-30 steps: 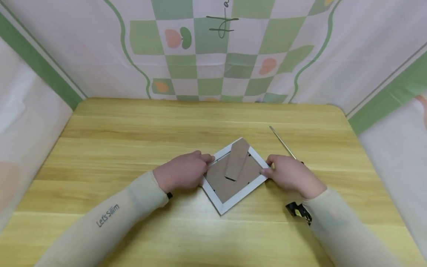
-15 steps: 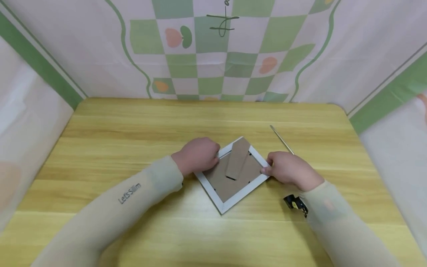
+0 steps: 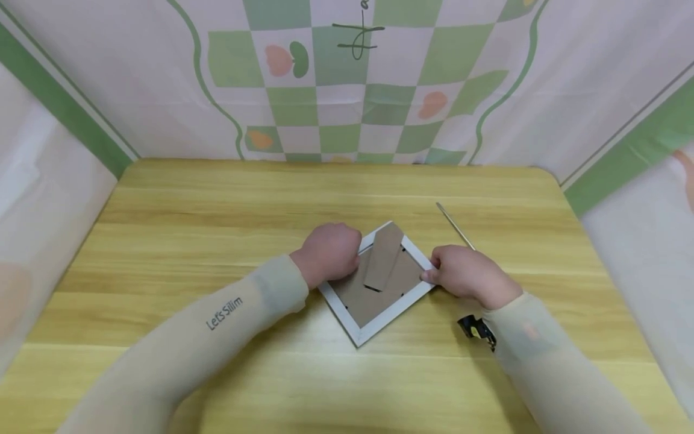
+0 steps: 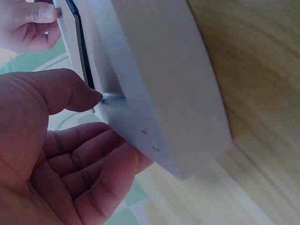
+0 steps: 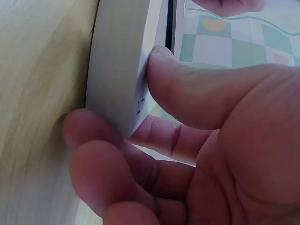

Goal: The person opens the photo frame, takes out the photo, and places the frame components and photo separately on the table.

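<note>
A white picture frame (image 3: 393, 310) lies face down on the table, turned like a diamond. Its brown backboard (image 3: 365, 308) carries a brown stand flap (image 3: 384, 259), with small dark tabs along the inner edge. My left hand (image 3: 331, 254) is at the left corner. There, in the left wrist view, the thumb (image 4: 75, 91) presses by a small metal tab at the inner edge, while curled fingers touch the outer side. At the right corner, my right hand (image 3: 472, 274) pinches the frame, its thumb (image 5: 180, 89) on the back and fingers around the side and underneath.
A thin metal shaft (image 3: 455, 225), like a screwdriver's, lies behind my right hand, which hides its other end. The wooden table (image 3: 190, 205) ends at a patterned curtain (image 3: 347, 102). A black device (image 3: 476, 330) sits below my right wrist.
My left hand has moved right and slightly away along the frame's upper left side, and its fingers have curled in. The right hand keeps its hold; the frame has barely moved.
</note>
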A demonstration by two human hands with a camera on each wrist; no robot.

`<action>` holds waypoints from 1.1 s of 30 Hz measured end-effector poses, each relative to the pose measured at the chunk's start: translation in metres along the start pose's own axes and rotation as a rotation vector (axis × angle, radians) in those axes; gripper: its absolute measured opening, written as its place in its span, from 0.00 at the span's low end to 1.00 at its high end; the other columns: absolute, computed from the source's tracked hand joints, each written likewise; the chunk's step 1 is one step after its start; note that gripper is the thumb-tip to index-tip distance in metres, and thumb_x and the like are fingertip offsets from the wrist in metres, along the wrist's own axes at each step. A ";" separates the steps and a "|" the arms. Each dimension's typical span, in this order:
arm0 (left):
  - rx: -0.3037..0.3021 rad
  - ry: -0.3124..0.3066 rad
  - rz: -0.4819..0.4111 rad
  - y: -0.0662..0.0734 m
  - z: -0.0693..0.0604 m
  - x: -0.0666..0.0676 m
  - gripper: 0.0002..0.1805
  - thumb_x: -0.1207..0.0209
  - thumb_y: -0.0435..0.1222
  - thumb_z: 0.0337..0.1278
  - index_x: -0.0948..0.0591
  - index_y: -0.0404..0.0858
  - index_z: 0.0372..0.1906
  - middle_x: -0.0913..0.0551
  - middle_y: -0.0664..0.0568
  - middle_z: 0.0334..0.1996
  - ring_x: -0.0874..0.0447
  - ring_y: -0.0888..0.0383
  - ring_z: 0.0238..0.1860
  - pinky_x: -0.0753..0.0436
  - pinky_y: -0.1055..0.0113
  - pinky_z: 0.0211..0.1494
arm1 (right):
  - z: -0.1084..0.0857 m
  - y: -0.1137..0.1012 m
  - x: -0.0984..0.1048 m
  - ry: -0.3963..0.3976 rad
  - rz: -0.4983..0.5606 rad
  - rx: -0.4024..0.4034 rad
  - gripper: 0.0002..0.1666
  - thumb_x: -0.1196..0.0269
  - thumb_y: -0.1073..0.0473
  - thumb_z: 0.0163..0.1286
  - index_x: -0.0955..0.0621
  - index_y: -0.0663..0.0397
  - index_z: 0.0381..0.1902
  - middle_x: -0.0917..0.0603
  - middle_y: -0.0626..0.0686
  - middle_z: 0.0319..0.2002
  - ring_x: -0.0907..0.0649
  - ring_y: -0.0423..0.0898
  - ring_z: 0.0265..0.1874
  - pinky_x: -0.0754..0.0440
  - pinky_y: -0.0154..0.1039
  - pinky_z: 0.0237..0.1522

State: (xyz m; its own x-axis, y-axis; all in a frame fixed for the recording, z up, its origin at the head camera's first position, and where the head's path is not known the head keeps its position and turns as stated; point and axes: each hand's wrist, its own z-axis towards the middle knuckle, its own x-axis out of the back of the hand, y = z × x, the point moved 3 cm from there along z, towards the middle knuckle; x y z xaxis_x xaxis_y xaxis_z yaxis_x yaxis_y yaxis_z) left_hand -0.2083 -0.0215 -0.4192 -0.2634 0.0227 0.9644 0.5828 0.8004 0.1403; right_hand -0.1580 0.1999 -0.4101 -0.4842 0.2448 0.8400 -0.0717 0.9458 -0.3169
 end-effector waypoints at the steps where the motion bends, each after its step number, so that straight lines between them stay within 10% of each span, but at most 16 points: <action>1: -0.001 0.000 0.002 0.000 0.000 0.000 0.09 0.45 0.37 0.64 0.21 0.41 0.28 0.23 0.54 0.19 0.25 0.59 0.20 0.25 0.65 0.20 | 0.000 0.000 0.000 -0.002 0.000 -0.002 0.15 0.38 0.49 0.72 0.23 0.51 0.30 0.25 0.48 0.23 0.27 0.47 0.23 0.30 0.42 0.29; 11: 0.016 -0.053 0.003 -0.004 -0.006 -0.001 0.13 0.49 0.37 0.68 0.22 0.41 0.26 0.24 0.54 0.19 0.27 0.59 0.19 0.25 0.65 0.20 | 0.003 0.002 -0.002 0.009 0.031 -0.017 0.15 0.38 0.47 0.73 0.21 0.52 0.34 0.24 0.49 0.24 0.27 0.47 0.23 0.30 0.43 0.29; 17: -0.101 -0.054 0.012 -0.016 -0.019 -0.002 0.13 0.49 0.36 0.67 0.23 0.43 0.24 0.25 0.55 0.20 0.30 0.59 0.21 0.25 0.64 0.24 | -0.003 0.000 -0.006 0.106 0.012 -0.060 0.21 0.40 0.46 0.74 0.22 0.60 0.47 0.22 0.49 0.23 0.28 0.47 0.20 0.30 0.44 0.24; 21: -0.194 -0.091 0.025 -0.025 -0.034 -0.002 0.04 0.44 0.35 0.63 0.19 0.42 0.37 0.23 0.55 0.31 0.28 0.60 0.26 0.23 0.64 0.30 | -0.010 -0.008 -0.010 0.129 0.028 -0.059 0.27 0.39 0.49 0.72 0.27 0.65 0.58 0.23 0.49 0.22 0.28 0.46 0.18 0.31 0.42 0.20; 26: -0.260 -0.160 0.035 -0.033 -0.046 -0.006 0.24 0.38 0.37 0.57 0.24 0.43 0.61 0.25 0.55 0.42 0.25 0.60 0.33 0.22 0.65 0.38 | -0.008 -0.011 -0.010 0.109 0.028 -0.034 0.30 0.36 0.53 0.71 0.28 0.68 0.61 0.18 0.52 0.32 0.25 0.46 0.22 0.26 0.44 0.26; 33: -0.290 -0.235 -0.081 -0.029 -0.054 -0.012 0.33 0.30 0.41 0.52 0.26 0.36 0.63 0.23 0.56 0.36 0.25 0.59 0.33 0.22 0.62 0.44 | -0.005 -0.010 -0.009 0.137 -0.008 -0.003 0.33 0.36 0.56 0.70 0.31 0.68 0.65 0.16 0.53 0.34 0.22 0.46 0.25 0.23 0.47 0.30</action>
State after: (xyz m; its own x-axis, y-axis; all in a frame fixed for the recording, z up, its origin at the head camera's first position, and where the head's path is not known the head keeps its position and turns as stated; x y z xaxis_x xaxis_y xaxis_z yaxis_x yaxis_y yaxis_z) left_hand -0.1810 -0.0774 -0.4228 -0.4668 0.1304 0.8747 0.7377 0.6029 0.3038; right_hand -0.1487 0.1898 -0.4120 -0.3601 0.2640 0.8948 -0.0720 0.9484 -0.3088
